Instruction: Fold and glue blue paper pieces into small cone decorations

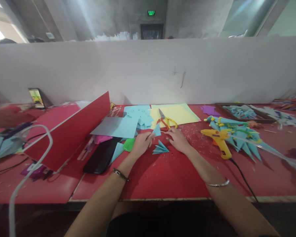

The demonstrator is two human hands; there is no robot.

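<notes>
Between the fingers of my left hand [141,143] is a small folded blue paper triangle [157,130]. My right hand [179,139] is just right of it, fingers bent and pinched together by a thin pale strip; whether they hold it I cannot make out. Scissors with red and yellow handles [172,122] lie right behind that hand, blades pointing away. On the red tabletop [162,177], a fan-like folded blue paper piece [160,148] sits between my hands. A green paper piece [129,144] and a black phone [102,156] lie left of my left hand.
Blue sheets [117,126] and a yellow sheet [180,113] lie behind. A red board [76,135] leans at left beside a white cable [43,154]. At right are a yellow glue gun [218,136], blue paper cones [244,135] and a tray [261,117]. A white partition [148,72] stands behind.
</notes>
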